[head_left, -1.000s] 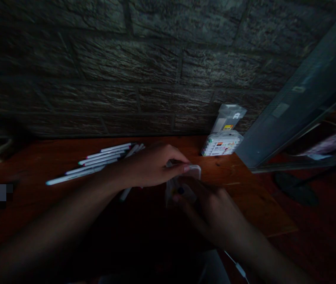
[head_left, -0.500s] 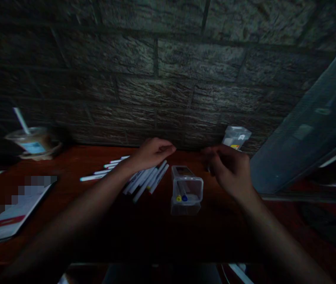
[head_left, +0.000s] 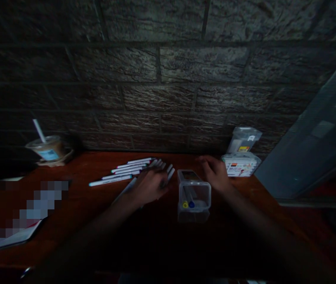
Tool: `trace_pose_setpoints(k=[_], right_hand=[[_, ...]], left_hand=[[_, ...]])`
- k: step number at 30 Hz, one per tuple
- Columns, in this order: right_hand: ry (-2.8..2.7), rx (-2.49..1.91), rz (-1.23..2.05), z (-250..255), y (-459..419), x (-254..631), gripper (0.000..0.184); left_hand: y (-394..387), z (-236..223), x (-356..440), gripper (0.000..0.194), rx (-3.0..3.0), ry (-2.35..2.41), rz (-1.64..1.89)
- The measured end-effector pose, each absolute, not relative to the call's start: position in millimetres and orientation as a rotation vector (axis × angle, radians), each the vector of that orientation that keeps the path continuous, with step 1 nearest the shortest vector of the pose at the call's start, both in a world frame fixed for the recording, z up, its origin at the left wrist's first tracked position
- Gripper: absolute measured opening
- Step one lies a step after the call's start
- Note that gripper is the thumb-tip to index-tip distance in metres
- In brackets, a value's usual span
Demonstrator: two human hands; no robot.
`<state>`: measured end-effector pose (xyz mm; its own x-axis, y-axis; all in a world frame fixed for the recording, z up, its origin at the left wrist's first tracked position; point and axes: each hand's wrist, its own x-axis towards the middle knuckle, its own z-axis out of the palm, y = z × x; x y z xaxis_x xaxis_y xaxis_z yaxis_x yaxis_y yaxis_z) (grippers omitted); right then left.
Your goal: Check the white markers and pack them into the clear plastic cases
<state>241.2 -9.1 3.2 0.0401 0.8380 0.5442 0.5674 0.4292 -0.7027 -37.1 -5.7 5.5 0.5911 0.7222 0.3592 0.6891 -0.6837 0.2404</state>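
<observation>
My left hand (head_left: 152,183) reaches down over a pile of white markers (head_left: 170,171) left of the clear box. Its fingers are dark and smeared among the markers, so I cannot make out a grip. More white markers with coloured ends (head_left: 111,180) lie in a loose row farther left. A clear plastic box (head_left: 196,194) lies on its side, its opening toward me, with a yellow-ended and a blue-ended marker (head_left: 191,204) inside. Just right of the box, my right hand (head_left: 215,171) has loosely bent fingers pointing left, with nothing visible in them.
A packed clear case with a printed label (head_left: 240,165) and a clear container (head_left: 245,138) stand at the back right. An iced drink with a straw (head_left: 49,150) sits in a holder at far left, near a tablet-like device (head_left: 20,236). A brick wall (head_left: 174,94) bounds the back.
My left hand has come down from above the table onto the markers. My right hand has drawn in toward the box, uncovering the labelled case. The view has shifted slightly.
</observation>
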Motion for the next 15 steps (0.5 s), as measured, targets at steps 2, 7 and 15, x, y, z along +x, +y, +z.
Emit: trace_pose_setpoints(k=[2,7,15], right_hand=[[-1.677,-1.275,0.293,2.0,-8.0,241.3,0.041],[-1.758,-1.287,0.208,0.0,-8.0,238.8,0.044],[-1.79,-1.268,0.16,1.5,-10.0,238.9,0.043]], left_hand=[[-7.0,5.2,-36.1,0.017,2.798,1.279,0.552],[-10.5,6.5,-32.8,0.019,2.834,1.373,0.366],[-15.0,5.8,-24.6,0.019,2.799,1.414,0.273]])
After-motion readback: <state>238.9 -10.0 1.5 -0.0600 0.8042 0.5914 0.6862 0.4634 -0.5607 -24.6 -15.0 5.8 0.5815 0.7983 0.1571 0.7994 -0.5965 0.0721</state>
